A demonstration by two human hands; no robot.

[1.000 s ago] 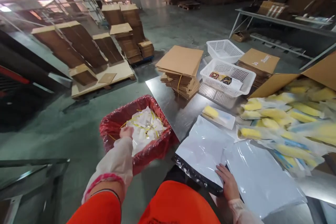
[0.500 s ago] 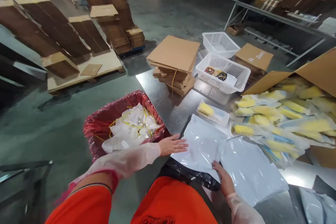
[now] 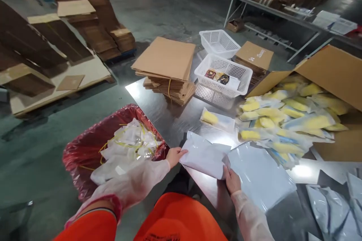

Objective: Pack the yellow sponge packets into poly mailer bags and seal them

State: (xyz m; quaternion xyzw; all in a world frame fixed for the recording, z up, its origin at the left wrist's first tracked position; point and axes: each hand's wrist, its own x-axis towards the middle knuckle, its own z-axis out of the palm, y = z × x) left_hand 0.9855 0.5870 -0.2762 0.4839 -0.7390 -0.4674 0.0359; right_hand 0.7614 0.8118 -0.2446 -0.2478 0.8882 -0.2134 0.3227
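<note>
Fingers pinch bag's left and right edges.

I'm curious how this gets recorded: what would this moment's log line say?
left hand: grips pale bag, left edge | right hand: same bag, right edge | nearby: red-lined bin, yellow packets

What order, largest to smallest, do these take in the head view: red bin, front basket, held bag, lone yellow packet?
1. Red bin
2. Front basket and held bag: too alike to rank, bag nearer the camera
3. Lone yellow packet
</note>
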